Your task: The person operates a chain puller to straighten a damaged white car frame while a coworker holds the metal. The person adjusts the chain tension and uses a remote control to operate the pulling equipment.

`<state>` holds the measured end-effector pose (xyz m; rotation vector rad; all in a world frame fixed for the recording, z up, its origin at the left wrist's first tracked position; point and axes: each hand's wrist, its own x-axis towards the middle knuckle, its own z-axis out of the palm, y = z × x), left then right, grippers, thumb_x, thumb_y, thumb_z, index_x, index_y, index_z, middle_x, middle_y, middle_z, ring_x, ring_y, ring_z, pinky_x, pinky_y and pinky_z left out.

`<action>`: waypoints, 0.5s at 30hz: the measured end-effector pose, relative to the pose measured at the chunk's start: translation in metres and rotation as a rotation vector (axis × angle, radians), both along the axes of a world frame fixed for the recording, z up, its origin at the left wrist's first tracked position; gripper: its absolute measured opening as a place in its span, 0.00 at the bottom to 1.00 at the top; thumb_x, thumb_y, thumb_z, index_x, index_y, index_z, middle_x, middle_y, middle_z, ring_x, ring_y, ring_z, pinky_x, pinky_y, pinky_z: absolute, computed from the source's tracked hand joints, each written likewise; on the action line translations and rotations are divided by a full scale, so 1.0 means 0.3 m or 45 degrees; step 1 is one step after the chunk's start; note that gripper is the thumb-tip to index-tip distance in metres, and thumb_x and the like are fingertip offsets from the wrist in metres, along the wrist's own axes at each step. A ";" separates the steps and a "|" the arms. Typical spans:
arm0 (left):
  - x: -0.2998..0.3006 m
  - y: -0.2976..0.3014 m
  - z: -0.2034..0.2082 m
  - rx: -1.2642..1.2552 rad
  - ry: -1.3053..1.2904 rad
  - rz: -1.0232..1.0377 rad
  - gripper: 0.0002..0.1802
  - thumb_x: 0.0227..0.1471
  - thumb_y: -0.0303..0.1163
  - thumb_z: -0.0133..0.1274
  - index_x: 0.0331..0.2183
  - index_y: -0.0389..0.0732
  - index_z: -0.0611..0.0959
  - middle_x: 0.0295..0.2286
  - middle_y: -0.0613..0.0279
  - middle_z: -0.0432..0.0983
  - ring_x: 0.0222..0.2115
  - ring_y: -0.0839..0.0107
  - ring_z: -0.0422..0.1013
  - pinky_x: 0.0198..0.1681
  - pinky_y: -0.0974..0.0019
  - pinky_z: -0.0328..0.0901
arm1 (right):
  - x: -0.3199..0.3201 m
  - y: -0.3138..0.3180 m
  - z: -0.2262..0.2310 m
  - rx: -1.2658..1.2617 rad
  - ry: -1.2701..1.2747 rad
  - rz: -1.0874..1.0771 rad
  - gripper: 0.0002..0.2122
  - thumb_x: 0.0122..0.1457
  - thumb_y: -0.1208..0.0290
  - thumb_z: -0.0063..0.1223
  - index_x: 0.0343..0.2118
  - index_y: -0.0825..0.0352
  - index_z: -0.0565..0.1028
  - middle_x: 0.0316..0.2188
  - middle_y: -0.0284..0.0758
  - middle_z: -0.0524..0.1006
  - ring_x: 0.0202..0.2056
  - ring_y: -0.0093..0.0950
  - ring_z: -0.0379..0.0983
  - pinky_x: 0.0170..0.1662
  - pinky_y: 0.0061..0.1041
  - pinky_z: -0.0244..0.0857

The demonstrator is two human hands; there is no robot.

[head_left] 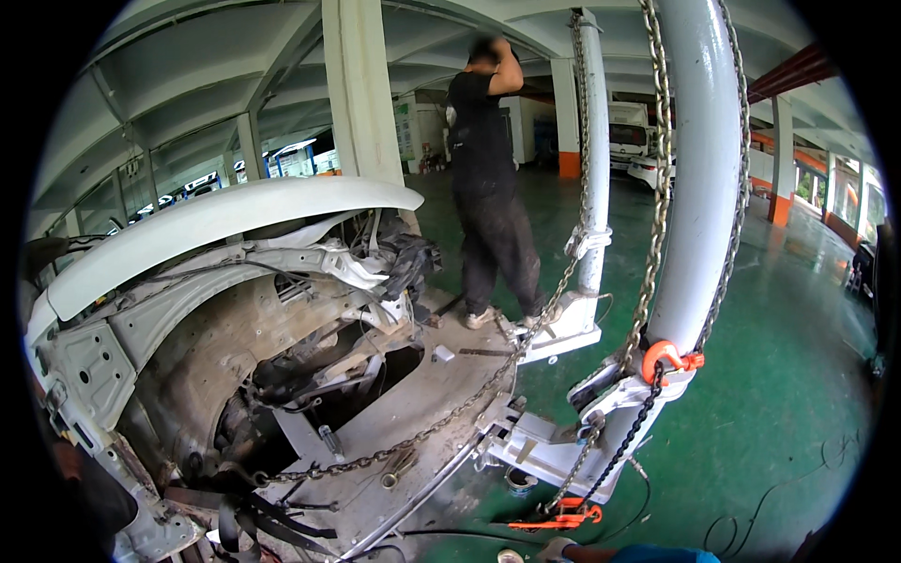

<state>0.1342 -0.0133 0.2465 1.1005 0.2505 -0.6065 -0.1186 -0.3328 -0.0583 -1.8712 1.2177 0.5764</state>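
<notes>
At the lower edge, right of middle, a small part of what looks like my right hand [554,548] shows in a pale glove. Blue cloth [662,555] shows to its right. Its fingers are cut off, so I cannot tell what it holds. Just above it, an orange metal chain fitting [563,515] lies low by the floor, with a dark chain [631,441] running up to an orange hook [664,360] at a thick grey post [699,188]. Another long chain [441,419] stretches from the stripped car body [188,375] up to a thinner post [591,141]. My left hand is out of sight.
A person [488,178] in dark clothes stands on the metal platform [413,375], one arm raised to the head. Black straps [249,521] and small tools lie near the car's front. A can [519,482] stands under the platform edge. Thin cables [751,507] cross the green floor.
</notes>
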 end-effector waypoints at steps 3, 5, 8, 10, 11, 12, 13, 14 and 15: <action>-0.001 -0.015 -0.014 -0.057 0.036 -0.022 0.15 0.53 0.29 0.59 0.44 0.38 0.82 0.33 0.60 0.80 0.31 0.66 0.76 0.35 0.64 0.73 | -0.074 -0.026 -0.092 -0.105 -0.012 0.044 0.30 0.47 0.34 0.58 0.40 0.59 0.85 0.37 0.38 0.84 0.40 0.37 0.80 0.48 0.36 0.72; 0.007 -0.018 -0.038 -0.064 0.035 -0.014 0.15 0.53 0.29 0.59 0.43 0.39 0.82 0.31 0.61 0.79 0.30 0.68 0.76 0.34 0.65 0.72 | -0.086 -0.038 -0.106 0.003 0.007 -0.022 0.28 0.48 0.37 0.58 0.38 0.60 0.85 0.36 0.38 0.84 0.39 0.36 0.80 0.47 0.35 0.72; 0.020 0.024 -0.059 -0.008 0.011 -0.007 0.14 0.53 0.29 0.59 0.43 0.39 0.82 0.29 0.63 0.78 0.27 0.70 0.74 0.32 0.67 0.71 | 0.000 0.008 -0.014 -0.062 -0.017 0.001 0.28 0.49 0.37 0.57 0.37 0.61 0.85 0.35 0.37 0.84 0.39 0.35 0.81 0.47 0.34 0.71; 0.024 0.030 -0.059 0.000 0.006 -0.016 0.13 0.53 0.29 0.59 0.42 0.39 0.82 0.28 0.64 0.78 0.26 0.71 0.74 0.31 0.67 0.71 | 0.006 0.007 0.030 0.092 0.021 -0.082 0.29 0.48 0.36 0.57 0.37 0.62 0.85 0.35 0.38 0.84 0.40 0.36 0.80 0.47 0.35 0.71; 0.024 0.030 -0.051 -0.004 -0.002 -0.001 0.13 0.53 0.29 0.59 0.42 0.40 0.82 0.27 0.64 0.78 0.26 0.71 0.73 0.30 0.68 0.70 | 0.018 0.008 0.050 0.171 0.039 -0.118 0.30 0.48 0.36 0.57 0.37 0.62 0.85 0.35 0.38 0.84 0.40 0.37 0.80 0.48 0.35 0.71; 0.024 0.032 -0.045 -0.007 -0.009 0.016 0.13 0.53 0.29 0.59 0.42 0.40 0.82 0.27 0.64 0.77 0.25 0.72 0.73 0.30 0.68 0.70 | 0.031 0.007 0.069 0.105 0.024 -0.050 0.30 0.48 0.35 0.57 0.37 0.62 0.85 0.35 0.39 0.84 0.40 0.37 0.80 0.48 0.35 0.71; 0.022 0.032 -0.041 -0.014 -0.003 0.015 0.13 0.53 0.29 0.59 0.43 0.40 0.82 0.28 0.64 0.78 0.26 0.71 0.73 0.31 0.67 0.70 | 0.021 -0.001 0.067 0.036 0.013 0.007 0.30 0.48 0.35 0.57 0.38 0.62 0.85 0.35 0.39 0.84 0.41 0.38 0.80 0.48 0.35 0.71; 0.021 0.032 -0.039 -0.019 0.003 0.015 0.14 0.53 0.29 0.59 0.43 0.40 0.82 0.29 0.64 0.78 0.27 0.70 0.74 0.32 0.66 0.71 | 0.015 -0.004 0.063 -0.032 0.002 0.065 0.31 0.48 0.35 0.58 0.38 0.62 0.85 0.36 0.39 0.84 0.41 0.38 0.80 0.48 0.35 0.71; 0.021 0.031 -0.038 -0.023 0.010 0.014 0.15 0.53 0.29 0.59 0.44 0.40 0.81 0.30 0.63 0.78 0.29 0.69 0.74 0.33 0.66 0.71 | 0.013 -0.001 0.057 -0.038 0.015 0.075 0.31 0.48 0.34 0.57 0.39 0.61 0.85 0.37 0.40 0.84 0.42 0.39 0.80 0.48 0.35 0.71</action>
